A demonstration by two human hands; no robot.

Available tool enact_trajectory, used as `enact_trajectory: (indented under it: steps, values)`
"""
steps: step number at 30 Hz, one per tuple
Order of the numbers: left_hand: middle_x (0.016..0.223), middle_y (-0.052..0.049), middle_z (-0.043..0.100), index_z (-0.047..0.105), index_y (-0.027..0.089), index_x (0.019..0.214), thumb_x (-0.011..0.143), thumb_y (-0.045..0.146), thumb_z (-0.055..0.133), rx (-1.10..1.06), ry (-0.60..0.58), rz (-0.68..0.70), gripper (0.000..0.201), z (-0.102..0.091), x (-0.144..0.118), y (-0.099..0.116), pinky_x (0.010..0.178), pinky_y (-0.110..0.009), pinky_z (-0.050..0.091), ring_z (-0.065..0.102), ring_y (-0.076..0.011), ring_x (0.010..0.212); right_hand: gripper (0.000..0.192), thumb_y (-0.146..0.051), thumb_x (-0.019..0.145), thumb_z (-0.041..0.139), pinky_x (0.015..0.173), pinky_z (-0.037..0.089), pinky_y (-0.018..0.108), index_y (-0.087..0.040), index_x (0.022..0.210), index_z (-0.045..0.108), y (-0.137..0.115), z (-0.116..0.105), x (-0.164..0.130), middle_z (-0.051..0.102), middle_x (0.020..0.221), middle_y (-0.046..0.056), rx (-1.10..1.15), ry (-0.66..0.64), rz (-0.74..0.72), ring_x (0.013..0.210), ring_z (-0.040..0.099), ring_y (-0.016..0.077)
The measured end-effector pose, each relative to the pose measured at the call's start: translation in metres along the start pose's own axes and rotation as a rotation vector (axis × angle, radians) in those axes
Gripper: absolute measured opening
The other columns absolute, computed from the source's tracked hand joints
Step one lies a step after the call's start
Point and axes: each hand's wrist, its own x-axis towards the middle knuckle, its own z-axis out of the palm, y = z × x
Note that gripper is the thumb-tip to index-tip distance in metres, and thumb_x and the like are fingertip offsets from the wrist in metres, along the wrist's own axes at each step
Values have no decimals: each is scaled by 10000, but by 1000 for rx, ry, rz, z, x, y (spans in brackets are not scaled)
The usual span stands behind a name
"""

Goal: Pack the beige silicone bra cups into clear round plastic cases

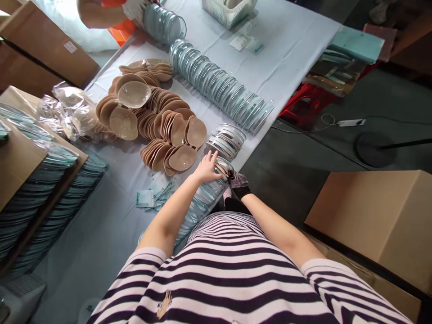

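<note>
My left hand [207,167] is bare and rests with fingers spread on the top end of a long row of clear round plastic cases [199,200] lying along the table's near edge. My right hand [238,183], in a dark dotted glove, presses the same row from its right side. Just beyond lies a short stack of the same cases [227,140]. To the left of my left hand lies a heap of beige silicone pads [158,123]. Small printed packets [151,195] lie under my left forearm.
A long row of cases [219,87] runs across the white-covered table [286,49]. Another person's gloved hand [133,9] holds more cases at the far end. A white basket [229,11] stands beyond. Cardboard boxes [378,216] sit right; stacked flat packs [40,189] left.
</note>
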Motion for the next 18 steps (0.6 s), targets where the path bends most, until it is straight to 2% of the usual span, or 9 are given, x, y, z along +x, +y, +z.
enact_trajectory:
  steps: [2,5,7,9,11,15,18]
  values:
    - [1641,-257,50,118,203,1579,661,620,759,-21,-12,-29,1194,0,-2,0,1155,-577,263,94,-415,1516,254,-270,935,498,816,521,278,-194,1090,684,-2,-5,1,753,1053,71,82,-6,44,932,694,196]
    - [1642,-243,93,182,223,1560,782,665,634,-12,52,-110,1002,1,-2,4,1130,-607,286,157,-407,1508,170,-237,903,551,787,529,261,-204,995,690,-4,-21,7,757,1005,55,157,-66,79,874,705,179]
    - [1638,-231,139,231,246,1537,823,644,598,5,99,-176,896,2,-1,11,1111,-645,286,198,-406,1497,164,-197,899,538,715,538,249,-202,998,668,-5,-33,10,752,978,48,261,-182,104,767,706,159]
    - [1632,-221,173,273,260,1509,813,618,626,22,114,-224,859,4,1,18,1103,-674,275,229,-402,1487,196,-172,910,499,628,540,231,-198,1058,626,-5,-42,12,741,941,33,462,-319,107,662,690,132]
    - [1628,-207,195,312,266,1481,791,587,666,42,123,-257,839,4,2,22,1112,-668,270,252,-388,1479,177,-216,928,489,564,535,223,-194,1067,595,-6,-45,13,724,878,19,647,-393,91,605,672,123]
    - [1637,-179,184,309,245,1492,809,552,664,23,116,-206,829,3,2,13,1157,-571,277,216,-347,1500,93,-283,871,592,545,516,212,-191,885,605,-6,-32,15,680,716,-13,686,-310,80,566,628,118]
    - [1640,-156,188,290,245,1515,907,475,546,-55,74,-131,698,-1,2,0,1169,-517,286,216,-298,1508,93,-267,835,629,604,519,213,-186,882,633,-3,-20,16,695,745,-9,686,-219,71,617,630,116]
